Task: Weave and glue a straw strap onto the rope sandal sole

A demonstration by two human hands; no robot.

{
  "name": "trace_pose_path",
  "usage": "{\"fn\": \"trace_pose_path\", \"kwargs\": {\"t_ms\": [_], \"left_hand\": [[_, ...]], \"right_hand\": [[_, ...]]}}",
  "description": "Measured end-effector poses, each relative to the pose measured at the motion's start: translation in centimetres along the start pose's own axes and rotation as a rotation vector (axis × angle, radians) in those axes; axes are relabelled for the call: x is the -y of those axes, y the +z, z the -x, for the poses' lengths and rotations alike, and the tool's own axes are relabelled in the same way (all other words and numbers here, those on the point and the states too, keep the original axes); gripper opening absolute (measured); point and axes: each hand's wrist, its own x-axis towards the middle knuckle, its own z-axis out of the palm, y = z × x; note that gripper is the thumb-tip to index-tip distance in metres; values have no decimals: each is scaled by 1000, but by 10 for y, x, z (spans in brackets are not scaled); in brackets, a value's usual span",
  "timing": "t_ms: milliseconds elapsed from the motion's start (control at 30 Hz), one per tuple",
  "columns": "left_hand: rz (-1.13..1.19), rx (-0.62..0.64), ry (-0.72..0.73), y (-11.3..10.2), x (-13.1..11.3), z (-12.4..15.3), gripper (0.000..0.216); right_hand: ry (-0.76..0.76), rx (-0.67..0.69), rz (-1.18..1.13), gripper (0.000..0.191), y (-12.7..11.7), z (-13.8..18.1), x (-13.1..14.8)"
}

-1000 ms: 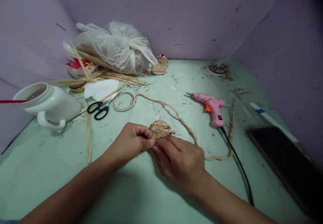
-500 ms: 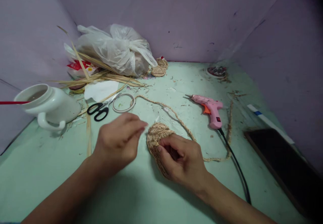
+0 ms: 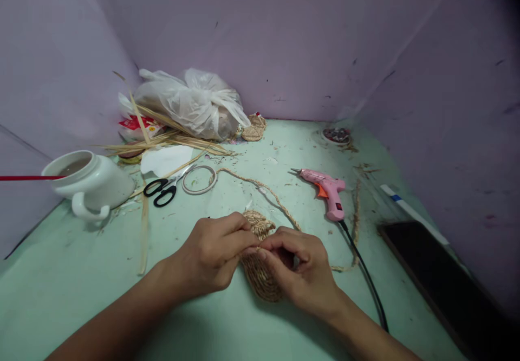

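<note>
A coiled, braided straw piece stands between my hands near the middle of the table. My left hand is closed in a pinch at its face, fingertips meeting those of my right hand. What the left fingertips pinch is too small to make out. My right hand curls round the right side of the piece, thumb and forefinger pinched at its face. A braided straw cord lies in a loop behind and to the right.
Black-handled scissors and a tape roll lie at left, beside a white mug-like jar. At right are a pink glue gun with its cable and a dark phone. A plastic bag and straw strips sit behind.
My left hand has moved right onto the straw piece, its fingertips now meeting the right hand's. The camera view has tilted up slightly.
</note>
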Motion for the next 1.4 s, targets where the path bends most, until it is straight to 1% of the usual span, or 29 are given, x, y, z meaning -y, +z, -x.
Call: {"fn": "trace_pose_path", "kwargs": {"t_ms": [67,133,167,233,333,467,533,600,667,733,800,867,933,1000,1033,1100,1200,1267,1333,1400], "left_hand": [[40,2,-10,-1,-4,-7,18],[129,-27,-47,-1,-8,-17,17],[184,-49,-86,-1,-10,-22,17],[292,-80,-188,-1,-15,-33,16],[429,-105,-348,1,-20,-46,16],[608,-110,-500,4,-23,-53,18],[680,-104,-528,3,-22,-53,19],[680,-118,-481,-1,-20,-51,18],[612,-154,-377,-7,-16,-48,16],[540,-181,-285,-12,-10,-46,12],[516,-190,-237,-17,-4,-44,10],[527,-188,-212,-19,3,-43,10],[565,-189,-199,-18,8,-42,9],[615,-200,-198,-15,12,-42,8],[637,-212,-200,-13,14,-41,7],[648,-253,-218,-11,15,-41,6],[589,-303,-256,-11,15,-40,10],[546,-272,-242,-15,15,-41,14],[522,-208,-200,-20,15,-41,16],[503,-189,-164,-24,17,-43,15]], "right_hand": [[-36,-22,13,12,-5,-1,0],[-74,-56,13,8,-10,-2,-1],[-95,-82,3,6,-13,-3,-2],[-119,-141,-35,14,-17,-5,-5],[-93,-219,-125,26,-20,-9,-9],[-43,-259,-282,27,-18,-13,-12],[-24,-241,-329,28,-17,-16,-11],[-13,-204,-332,30,-17,-20,-9],[-1,-142,-333,33,-18,-26,-6],[42,-40,-370,36,-18,-33,-3],[110,82,-443,36,-17,-40,-1],[160,193,-507,31,-13,-47,0],[160,239,-537,23,-9,-52,0],[130,228,-544,20,-4,-55,-1],[119,201,-546,19,-2,-56,-2],[122,125,-550,18,2,-55,-5],[179,-10,-546,15,7,-52,-10],[216,-49,-549,14,9,-50,-13],[243,-51,-554,14,9,-49,-13],[256,-37,-551,15,10,-49,-12]]}}
